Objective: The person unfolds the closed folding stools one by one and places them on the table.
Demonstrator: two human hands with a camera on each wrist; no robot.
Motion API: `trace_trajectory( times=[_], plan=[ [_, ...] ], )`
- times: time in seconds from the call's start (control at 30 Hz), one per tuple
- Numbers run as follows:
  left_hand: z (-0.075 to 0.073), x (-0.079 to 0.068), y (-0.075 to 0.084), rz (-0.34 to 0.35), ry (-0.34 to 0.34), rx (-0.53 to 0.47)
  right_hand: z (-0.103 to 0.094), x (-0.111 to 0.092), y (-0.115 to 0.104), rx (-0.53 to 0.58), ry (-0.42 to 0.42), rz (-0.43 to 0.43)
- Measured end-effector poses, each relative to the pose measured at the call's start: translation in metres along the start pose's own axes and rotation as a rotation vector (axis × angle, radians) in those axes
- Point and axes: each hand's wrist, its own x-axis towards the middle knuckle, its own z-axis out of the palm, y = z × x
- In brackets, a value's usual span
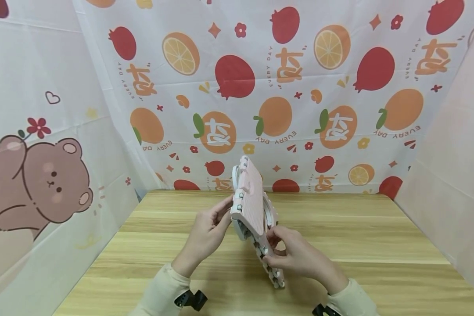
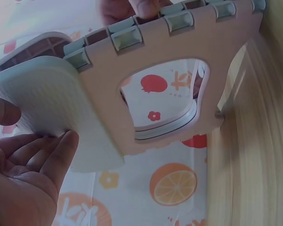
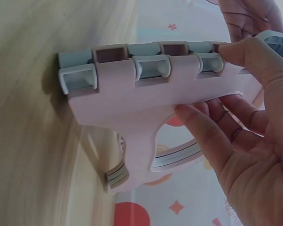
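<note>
A pink and pale grey-green folding step stool (image 1: 253, 193) stands partly folded and tilted, its lower end at the table. In the head view my left hand (image 1: 207, 230) holds it from the left; the left wrist view has this hand's fingertips (image 2: 68, 139) against a pale panel (image 2: 61, 108). My right hand (image 1: 296, 252) grips the hinged edge of a pink side panel (image 3: 146, 89). Its thumb lies on the hinge row (image 3: 151, 49), and its fingers reach to the cut-out opening below. Parts of the stool's far side are hidden.
The stool is over a light wood-grain table (image 1: 359, 237). Behind the table hangs a white cloth (image 1: 308, 87) printed with fruit, and a bear-printed cloth (image 1: 55, 175) hangs at the left. A black strap (image 1: 189, 299) is round the left wrist.
</note>
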Motion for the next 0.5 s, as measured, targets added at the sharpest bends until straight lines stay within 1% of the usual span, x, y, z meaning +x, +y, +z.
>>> trace_trajectory(
  times=[0.2,0.3,0.5],
  plan=[
    [0.003,-0.003,0.001,0.048,-0.062,-0.024,0.001,0.0,0.004,0.044,0.015,0.002],
    [0.006,-0.003,0.001,0.059,-0.094,-0.03,0.002,0.001,0.006,0.081,0.02,0.003],
    [0.014,-0.004,0.0,0.034,-0.153,-0.05,0.004,0.001,0.011,0.14,0.031,0.004]
  ],
)
